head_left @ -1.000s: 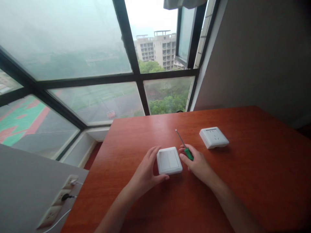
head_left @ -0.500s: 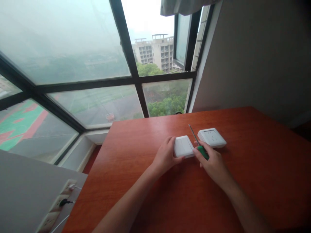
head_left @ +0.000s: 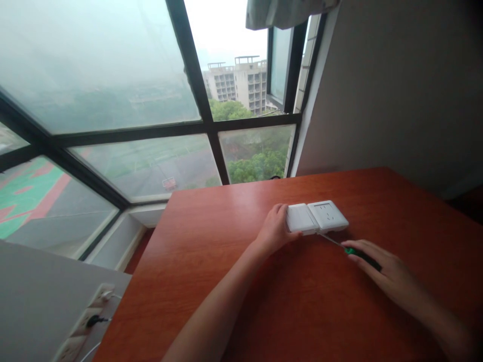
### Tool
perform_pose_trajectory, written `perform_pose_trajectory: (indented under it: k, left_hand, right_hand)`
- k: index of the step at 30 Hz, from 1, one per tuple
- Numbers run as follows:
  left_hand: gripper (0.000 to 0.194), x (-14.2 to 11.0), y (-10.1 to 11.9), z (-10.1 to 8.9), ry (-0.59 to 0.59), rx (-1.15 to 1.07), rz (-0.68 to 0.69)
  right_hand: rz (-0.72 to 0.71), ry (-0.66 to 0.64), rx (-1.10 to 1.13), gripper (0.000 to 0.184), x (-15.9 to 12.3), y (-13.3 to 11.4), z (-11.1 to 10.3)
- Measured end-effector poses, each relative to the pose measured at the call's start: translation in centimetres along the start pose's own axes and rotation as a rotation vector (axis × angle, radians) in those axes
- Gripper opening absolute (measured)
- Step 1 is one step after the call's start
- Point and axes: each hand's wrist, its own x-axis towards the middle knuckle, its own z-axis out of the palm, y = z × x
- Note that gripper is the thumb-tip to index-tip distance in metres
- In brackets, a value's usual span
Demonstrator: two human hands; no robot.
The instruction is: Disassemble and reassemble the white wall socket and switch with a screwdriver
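Note:
A white wall switch [head_left: 301, 218] lies on the reddish wooden table, with my left hand [head_left: 277, 226] gripping its left side between thumb and fingers. Directly to its right sits a white wall socket [head_left: 327, 215] with slotted holes; the two edges appear to meet. My right hand [head_left: 377, 261] is closed on the green handle of a screwdriver [head_left: 349, 250]. Its metal shaft points left, and the tip is at the front lower edge of the switch, near the seam between the two units. Whether the tip presses into the switch cannot be made out.
The table [head_left: 211, 236] reaches back to a large window with dark frames [head_left: 132, 131]. A grey wall [head_left: 385, 90] stands to the right. At lower left, wall outlets [head_left: 85, 322] hold a black plug [head_left: 94, 320] and white cables.
My left hand has moved the switch right, up against the socket. My right hand has moved right and lower, turning the screwdriver from pointing up to pointing left at the switch's edge.

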Motion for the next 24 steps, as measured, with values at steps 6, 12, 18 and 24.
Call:
perform_pose_trajectory:
  k: [6,12,18,24]
  left_hand:
    - [0.093,0.2,-0.1,0.3,0.015,-0.052,0.033]
    - [0.056,-2.7,-0.9,-3.0,0.142,-0.088,-0.004]
    - [0.03,-7.6,-1.5,-6.6,0.237,-0.021,-0.108]
    - [0.019,-8.9,-0.5,-5.6,0.22,-0.079,-0.132]
  right_hand:
    - [-0.241,-0.033,-0.198,0.028,1.5,-0.4,0.5]
    - [-0.403,0.048,-0.441,0.031,3.6,-1.4,2.7]
    - [-0.393,0.12,-0.508,0.03,3.4,-0.3,4.2]
    - [-0.383,0.153,-0.452,0.029,3.5,0.7,4.6]
